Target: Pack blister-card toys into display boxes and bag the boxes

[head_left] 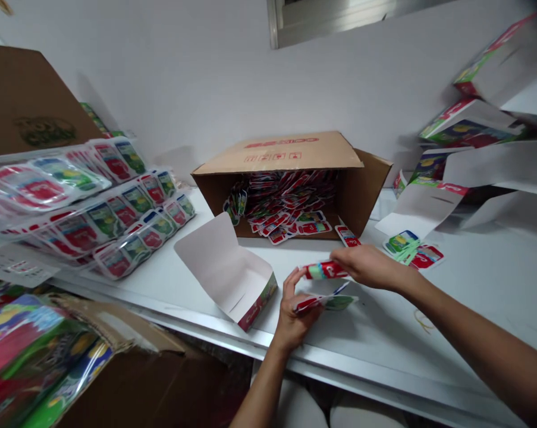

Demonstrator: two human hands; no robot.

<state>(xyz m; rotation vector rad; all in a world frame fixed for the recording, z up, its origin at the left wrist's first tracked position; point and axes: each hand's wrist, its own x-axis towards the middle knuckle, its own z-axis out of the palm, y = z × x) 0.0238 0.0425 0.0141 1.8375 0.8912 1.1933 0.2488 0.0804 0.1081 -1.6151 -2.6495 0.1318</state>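
My left hand point(297, 321) is closed around a few flat printed packets point(339, 302), red and green, over the front of the white table. Just above it, my right hand point(361, 266) pinches a red packet point(324, 270), whose left end reaches the fingertips of my left hand. Left of my hands stands a small display box point(250, 291), its white lid raised and its inside facing me. Behind them, a cardboard carton point(286, 151) lies on its side, its opening toward me, with a heap of similar packets point(286, 202) spilling to its front edge.
Clear bags of packets point(85, 226) are stacked at the left. Below them, an open carton point(129, 374) holds colourful printed packaging. Opened display boxes point(468, 131) pile up at the right, near loose packets point(411, 248) and a rubber band point(424, 321) on the table point(482, 297).
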